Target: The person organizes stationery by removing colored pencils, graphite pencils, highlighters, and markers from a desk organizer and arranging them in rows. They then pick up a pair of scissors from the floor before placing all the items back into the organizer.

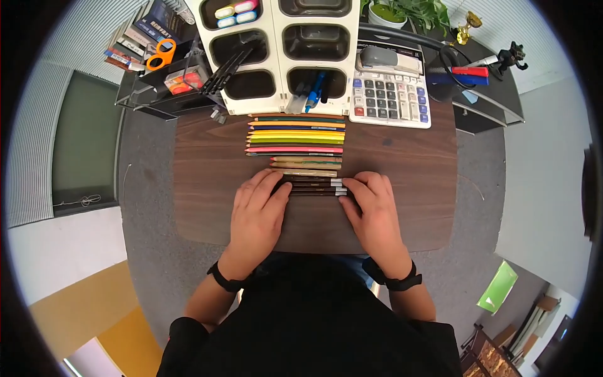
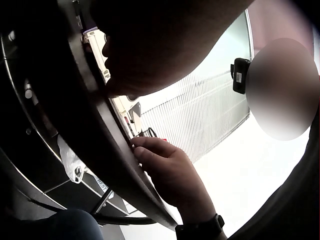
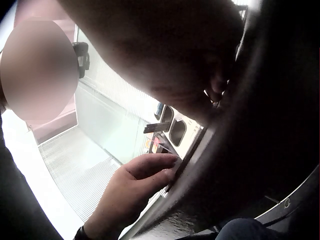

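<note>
In the head view, several dark pencils (image 1: 314,186) with silvery ends lie side by side on the brown table. The left hand (image 1: 256,210) touches their left ends with its fingertips; the right hand (image 1: 375,210) has thumb and fingers at the silvery right ends. Directly above them lies a light wooden pencil (image 1: 308,173), and farther up a row of coloured pencils (image 1: 295,138). Both hands have relaxed, slightly bent fingers. The wrist views show the left hand (image 2: 145,45) and the right hand (image 3: 170,65) dark, at the table edge, their fingertips mostly hidden.
Behind the pencils stands a white organizer (image 1: 277,63) holding pens and markers. A calculator (image 1: 392,97) is to its right, with a plant (image 1: 414,14) behind. Orange scissors (image 1: 161,54) and books (image 1: 141,38) are at the back left. The table's front edge (image 1: 314,251) runs near the body.
</note>
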